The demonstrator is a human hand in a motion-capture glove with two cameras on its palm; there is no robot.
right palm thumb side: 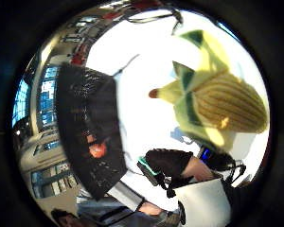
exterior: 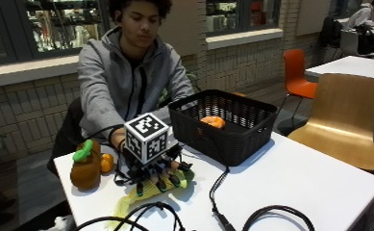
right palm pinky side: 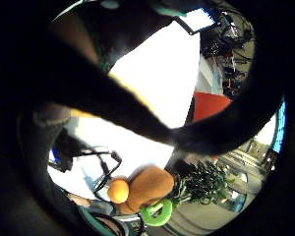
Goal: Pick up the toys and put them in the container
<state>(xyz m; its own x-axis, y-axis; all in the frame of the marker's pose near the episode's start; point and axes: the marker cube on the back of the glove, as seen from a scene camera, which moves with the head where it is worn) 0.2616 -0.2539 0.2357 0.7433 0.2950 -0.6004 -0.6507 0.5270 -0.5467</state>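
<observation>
A yellow corn toy (exterior: 149, 191) with green husk leaves lies on the white table (exterior: 302, 178) at its near left. My gloved right hand (exterior: 157, 173) is on top of it, fingers curled down round it. The corn (right palm thumb side: 227, 106) fills much of the thumb side palm view, and a gloved finger (right palm pinky side: 137, 113) crosses the little finger side view. The black mesh basket (exterior: 238, 130) stands just to the right of the hand, with an orange toy (exterior: 213, 121) inside. A brown toy (exterior: 85, 171) with a green ring (exterior: 82, 153) and an orange ball (exterior: 106, 162) stand left of the hand.
Black cables (exterior: 218, 192) run across the table from the hand towards the near edge. A wooden chair (exterior: 346, 115) stands at the table's right side, an orange chair (exterior: 296, 72) behind it. The basket (right palm thumb side: 85, 118) and brown toy (right palm pinky side: 147, 187) flank the hand closely.
</observation>
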